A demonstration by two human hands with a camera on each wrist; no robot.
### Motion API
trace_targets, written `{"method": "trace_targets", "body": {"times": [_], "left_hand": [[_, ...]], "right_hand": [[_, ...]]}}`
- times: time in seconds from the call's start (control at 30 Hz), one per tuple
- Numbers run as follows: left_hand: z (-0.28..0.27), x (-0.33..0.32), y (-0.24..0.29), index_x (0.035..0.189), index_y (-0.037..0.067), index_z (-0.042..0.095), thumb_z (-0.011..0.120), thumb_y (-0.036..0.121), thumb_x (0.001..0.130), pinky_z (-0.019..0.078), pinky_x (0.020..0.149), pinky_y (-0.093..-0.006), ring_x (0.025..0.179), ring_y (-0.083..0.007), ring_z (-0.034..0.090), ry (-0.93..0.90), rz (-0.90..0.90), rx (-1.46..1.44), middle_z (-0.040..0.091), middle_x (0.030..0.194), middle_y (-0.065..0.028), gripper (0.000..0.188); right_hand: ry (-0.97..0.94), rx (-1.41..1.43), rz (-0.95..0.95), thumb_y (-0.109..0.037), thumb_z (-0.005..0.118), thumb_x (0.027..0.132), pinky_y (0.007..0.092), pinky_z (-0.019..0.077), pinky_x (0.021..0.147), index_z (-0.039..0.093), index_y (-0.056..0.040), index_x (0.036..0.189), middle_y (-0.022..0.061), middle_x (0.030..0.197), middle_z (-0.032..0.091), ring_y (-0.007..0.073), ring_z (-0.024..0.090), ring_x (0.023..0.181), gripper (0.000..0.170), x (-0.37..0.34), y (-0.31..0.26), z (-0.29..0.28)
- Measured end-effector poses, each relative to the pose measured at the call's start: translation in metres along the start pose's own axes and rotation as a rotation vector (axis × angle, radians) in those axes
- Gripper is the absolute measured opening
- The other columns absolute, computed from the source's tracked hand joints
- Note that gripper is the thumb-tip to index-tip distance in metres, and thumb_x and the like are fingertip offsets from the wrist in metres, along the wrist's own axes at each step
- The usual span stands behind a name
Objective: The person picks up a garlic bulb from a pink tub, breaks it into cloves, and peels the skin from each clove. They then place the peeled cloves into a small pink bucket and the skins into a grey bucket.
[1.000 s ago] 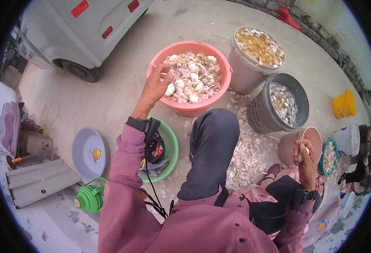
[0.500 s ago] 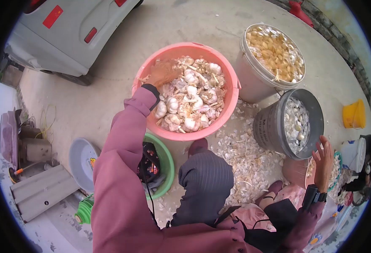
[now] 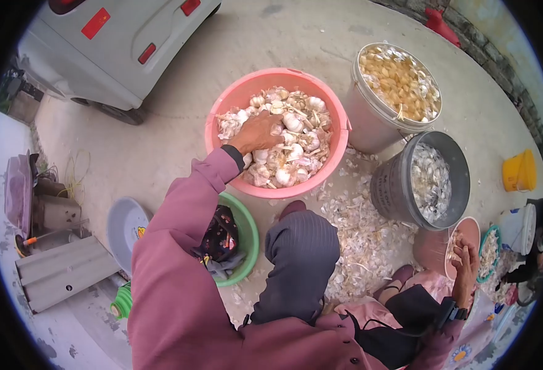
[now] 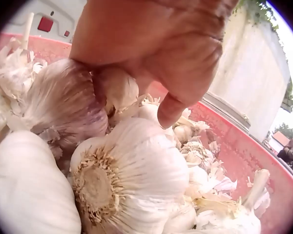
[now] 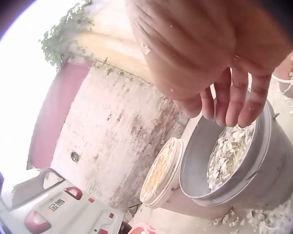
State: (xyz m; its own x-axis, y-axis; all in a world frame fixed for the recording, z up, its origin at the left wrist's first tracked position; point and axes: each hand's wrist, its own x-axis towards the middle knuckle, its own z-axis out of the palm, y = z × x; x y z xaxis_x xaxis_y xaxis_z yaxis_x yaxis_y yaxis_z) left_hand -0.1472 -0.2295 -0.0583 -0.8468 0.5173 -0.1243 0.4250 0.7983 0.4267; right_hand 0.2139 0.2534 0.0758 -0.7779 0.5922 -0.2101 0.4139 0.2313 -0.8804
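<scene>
My left hand (image 3: 258,132) reaches into a pink basin (image 3: 215,137) heaped with garlic bulbs (image 3: 284,177). In the left wrist view its thumb hangs down apart from the palm, just above a large white garlic bulb (image 4: 141,170); bulbs partly hide the other fingers. The head view shows fingers and thumb spread at a bulb. My right hand (image 3: 467,271) hovers by the rim of a smaller pink bucket (image 3: 428,253), fingers loosely bent. The right wrist view shows nothing between those fingers, which overlap the dark grey bucket (image 5: 193,170).
A light bucket (image 3: 370,123) of peeled cloves in liquid stands behind the grey bucket. Garlic skins (image 3: 364,246) litter the ground. To the left are a green basin (image 3: 247,231), a grey-blue basin (image 3: 123,222) and a parked vehicle (image 3: 117,55). A yellow bucket (image 3: 518,171) stands far right.
The right hand, earlier holding a pale bulb or clove, is now without it, after spreading its fingers near the grey bucket. The left hand has moved from the basin's left side further in among the bulbs.
</scene>
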Motion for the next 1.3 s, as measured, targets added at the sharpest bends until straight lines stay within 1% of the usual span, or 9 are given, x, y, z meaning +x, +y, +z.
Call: {"method": "trace_targets", "body": {"times": [0.27,0.33,0.47,0.53,0.8,0.9,1.03,1.1,1.3], "left_hand": [[-0.033,-0.073,0.083,0.137,0.011,0.047,0.062,0.032,0.081,0.0365,0.103,-0.0434,0.122,-0.0365,0.046,-0.287,-0.009,-0.014,0.045,0.129,-0.0213,0.062],[-0.037,-0.071,0.096,0.138,0.012,0.046,0.061,0.025,0.083,0.037,0.102,-0.0419,0.12,-0.0346,0.047,-0.345,0.179,-0.316,0.046,0.128,-0.0201,0.058],[-0.03,-0.024,0.063,0.124,0.005,0.057,0.063,0.017,0.083,0.0447,0.09,-0.0378,0.102,-0.0282,0.056,-0.1,0.183,-0.385,0.057,0.111,-0.0153,0.043],[-0.04,0.009,0.045,0.117,0.003,0.06,0.062,0.015,0.084,0.0487,0.083,-0.0353,0.092,-0.0258,0.06,-0.151,-0.28,-0.563,0.062,0.099,-0.0129,0.035],[0.02,0.106,-0.055,0.116,0.0,0.059,0.054,0.009,0.079,0.0457,0.09,-0.0413,0.103,-0.0343,0.059,0.316,-0.002,-0.32,0.062,0.108,-0.02,0.038],[0.023,0.116,-0.053,0.115,0.002,0.061,0.053,0.004,0.078,0.0437,0.093,-0.0439,0.106,-0.0372,0.055,0.258,0.047,-0.035,0.06,0.11,-0.0209,0.038],[0.02,0.118,-0.039,0.108,0.001,0.062,0.051,0.003,0.08,0.0437,0.092,-0.0455,0.106,-0.0375,0.055,0.258,0.044,-0.107,0.058,0.111,-0.0212,0.03],[0.027,0.121,-0.027,0.115,-0.001,0.058,0.049,0.005,0.083,0.0453,0.088,-0.0445,0.1,-0.0381,0.057,0.215,0.026,0.353,0.055,0.114,-0.0218,0.033],[0.023,0.108,-0.031,0.116,0.002,0.057,0.045,0.009,0.085,0.0438,0.087,-0.0532,0.102,-0.0407,0.057,0.111,-0.041,0.331,0.055,0.12,-0.0177,0.034]], "right_hand": [[0.059,0.075,0.004,-0.028,0.057,0.096,0.0164,0.0415,0.065,0.058,-0.006,0.117,0.0008,0.101,0.063,0.0043,0.057,0.084,0.031,0.025,0.005,-0.052],[0.053,0.074,0.019,-0.028,0.057,0.095,0.0158,0.041,0.064,0.058,-0.0057,0.117,0.0006,0.1,0.063,0.004,0.056,0.082,0.031,0.033,0.006,-0.055],[0.032,0.121,0.072,-0.027,0.056,0.096,0.0151,0.0397,0.063,0.057,-0.0055,0.117,-0.0004,0.098,0.062,0.0034,0.054,0.08,0.031,0.05,0.01,-0.057],[0.025,0.128,0.07,-0.027,0.056,0.096,0.0148,0.0392,0.062,0.057,-0.0055,0.118,-0.0009,0.097,0.061,0.0032,0.054,0.078,0.031,0.054,0.01,-0.055],[0.101,0.182,0.117,-0.023,0.054,0.097,0.0141,0.0417,0.064,0.056,-0.0031,0.117,-0.0012,0.095,0.06,0.0004,0.053,0.078,0.028,0.07,0.016,-0.067],[0.11,0.169,0.128,-0.022,0.054,0.097,0.0137,0.0412,0.064,0.056,-0.003,0.117,-0.0014,0.094,0.059,0.001,0.053,0.076,0.027,0.066,0.014,-0.065],[0.011,0.175,0.101,-0.021,0.054,0.097,0.014,0.0404,0.062,0.056,-0.0028,0.115,-0.0011,0.091,0.058,0.0016,0.051,0.074,0.026,0.068,0.012,-0.058],[-0.003,0.174,0.105,-0.022,0.053,0.098,0.0145,0.0413,0.062,0.057,-0.0044,0.114,-0.0022,0.089,0.058,0.0013,0.052,0.073,0.024,0.068,0.011,-0.059],[0.005,0.153,0.077,-0.022,0.052,0.098,0.0148,0.042,0.06,0.057,-0.0062,0.109,-0.0031,0.086,0.058,0.0015,0.053,0.072,0.02,0.059,0.004,-0.059]]}}
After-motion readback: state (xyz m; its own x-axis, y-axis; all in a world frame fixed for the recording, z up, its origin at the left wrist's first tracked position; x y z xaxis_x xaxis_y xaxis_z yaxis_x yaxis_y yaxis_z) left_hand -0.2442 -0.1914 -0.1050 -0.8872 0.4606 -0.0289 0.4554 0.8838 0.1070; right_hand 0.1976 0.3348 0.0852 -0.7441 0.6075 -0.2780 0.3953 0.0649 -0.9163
